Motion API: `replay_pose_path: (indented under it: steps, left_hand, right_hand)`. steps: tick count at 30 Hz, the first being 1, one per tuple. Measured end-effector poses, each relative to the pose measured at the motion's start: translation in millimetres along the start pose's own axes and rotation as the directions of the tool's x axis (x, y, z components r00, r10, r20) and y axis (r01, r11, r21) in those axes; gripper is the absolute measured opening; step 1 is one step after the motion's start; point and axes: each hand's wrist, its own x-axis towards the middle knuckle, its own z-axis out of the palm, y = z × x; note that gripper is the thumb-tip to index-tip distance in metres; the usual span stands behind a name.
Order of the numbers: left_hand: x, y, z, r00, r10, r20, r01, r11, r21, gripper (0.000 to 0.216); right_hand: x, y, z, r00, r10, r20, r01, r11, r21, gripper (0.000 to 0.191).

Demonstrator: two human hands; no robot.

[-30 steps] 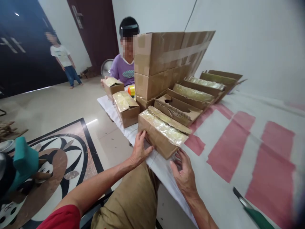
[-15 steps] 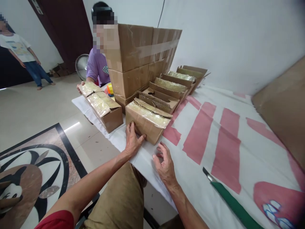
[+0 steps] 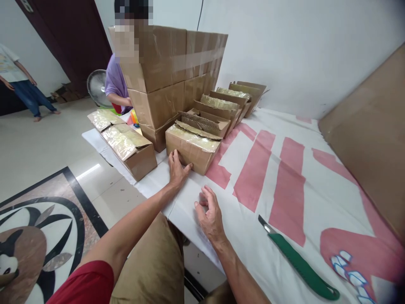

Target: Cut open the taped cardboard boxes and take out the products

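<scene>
My left hand [image 3: 179, 169] rests against the near face of a small cardboard box [image 3: 193, 150], with fingers spread and thumb apart. Clear tape covers the box's top, and one flap edge stands slightly raised. My right hand [image 3: 209, 211] hovers over the cloth nearer to me, fingers curved and apart, holding nothing. To its right lies a green-handled knife [image 3: 297, 257], its dark blade pointing away from me. Left of the box, two taped boxes [image 3: 122, 143] stand end to end along the table edge.
A tall stack of taped cartons [image 3: 164, 59] rises behind. Several open-flapped boxes [image 3: 221, 105] run in a row toward the wall. A person in a purple top [image 3: 117, 80] sits behind the stack. A large cardboard sheet [image 3: 370, 139] stands at right. White-and-pink cloth [image 3: 247, 169] covers the table.
The small box has slid away from me, closer to the row behind, with my left hand following. The other person's hand has left the far left box. My view has shifted slightly right.
</scene>
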Motion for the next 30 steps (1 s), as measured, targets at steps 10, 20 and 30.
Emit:
replay_pose_path:
  steps: [10,20,30]
  left_hand:
    - [-76,27,-74,0.874,0.44,0.206,-0.446,0.895,-0.019,0.067]
    - [62,-30,-260,0.895,0.121,-0.429,-0.11,0.993,0.05,0.061]
    - [126,-72,-242,0.897,0.016,-0.442,-0.081,0.988,-0.129,0.037]
  right_hand:
    - [13,2,-11,0.995,0.088,0.042,-0.09,0.994,0.064,0.034]
    - [59,-50,13,0.968,0.154,0.198,-0.155,0.988,-0.012,0.045]
    - [164,-86,160,0.946,0.022,0.324,-0.09,0.977,0.195,0.064]
